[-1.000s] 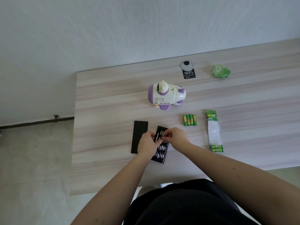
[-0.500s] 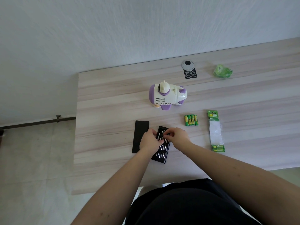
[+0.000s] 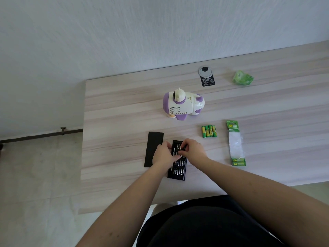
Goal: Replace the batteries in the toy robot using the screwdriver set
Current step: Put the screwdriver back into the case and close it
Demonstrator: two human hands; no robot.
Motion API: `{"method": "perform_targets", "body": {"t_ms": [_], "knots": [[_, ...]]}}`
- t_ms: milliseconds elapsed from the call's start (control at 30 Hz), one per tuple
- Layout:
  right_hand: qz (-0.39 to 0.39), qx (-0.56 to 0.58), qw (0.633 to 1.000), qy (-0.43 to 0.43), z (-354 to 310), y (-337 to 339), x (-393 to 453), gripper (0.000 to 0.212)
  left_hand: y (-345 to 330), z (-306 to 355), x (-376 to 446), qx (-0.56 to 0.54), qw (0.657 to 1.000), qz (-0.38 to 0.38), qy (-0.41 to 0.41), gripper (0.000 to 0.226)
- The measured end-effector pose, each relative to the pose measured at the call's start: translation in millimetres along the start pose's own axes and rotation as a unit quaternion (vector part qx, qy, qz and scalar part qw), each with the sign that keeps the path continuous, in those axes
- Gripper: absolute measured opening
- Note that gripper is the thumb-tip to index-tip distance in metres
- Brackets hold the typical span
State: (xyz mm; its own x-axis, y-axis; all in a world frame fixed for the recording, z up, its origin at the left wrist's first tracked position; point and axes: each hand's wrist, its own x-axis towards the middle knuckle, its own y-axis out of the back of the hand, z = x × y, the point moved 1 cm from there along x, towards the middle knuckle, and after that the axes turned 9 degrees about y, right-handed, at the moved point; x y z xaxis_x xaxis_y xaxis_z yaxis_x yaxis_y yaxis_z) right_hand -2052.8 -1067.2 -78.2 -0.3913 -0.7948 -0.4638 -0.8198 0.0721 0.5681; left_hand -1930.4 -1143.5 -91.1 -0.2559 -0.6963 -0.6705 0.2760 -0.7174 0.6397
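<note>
Black and open on the wooden table (image 3: 115, 111), the screwdriver set (image 3: 178, 167) lies under both hands. Left hand (image 3: 164, 155) grips the screwdriver handle (image 3: 172, 154); right hand (image 3: 194, 151) pinches at the bit rows. Beyond them stands the toy robot (image 3: 183, 104).

Both hands (image 3: 179, 154) pick at bits in the black screwdriver set (image 3: 178, 172)
</note>
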Motion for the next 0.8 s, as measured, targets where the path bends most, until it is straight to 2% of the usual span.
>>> {"method": "perform_targets", "body": {"t_ms": [400, 600, 800], "knots": [[-0.017, -0.028, 0.999, 0.012, 1.8, -3.0, -0.6, 0.023, 3.1, 1.1, -2.1, -0.003, 1.0, -0.014, -0.012, 0.055], [-0.012, -0.045, 0.999, 0.021, 2.0, -7.2, -2.2, 0.024, 4.8, -8.3, -5.5, 0.047, 0.997, -0.022, -0.051, 0.066], [-0.004, -0.049, 0.998, 0.032, 3.4, -8.1, -3.9, 0.024, 2.6, -10.4, -11.6, 0.051, 0.997, 0.001, -0.056, 0.064]]}}
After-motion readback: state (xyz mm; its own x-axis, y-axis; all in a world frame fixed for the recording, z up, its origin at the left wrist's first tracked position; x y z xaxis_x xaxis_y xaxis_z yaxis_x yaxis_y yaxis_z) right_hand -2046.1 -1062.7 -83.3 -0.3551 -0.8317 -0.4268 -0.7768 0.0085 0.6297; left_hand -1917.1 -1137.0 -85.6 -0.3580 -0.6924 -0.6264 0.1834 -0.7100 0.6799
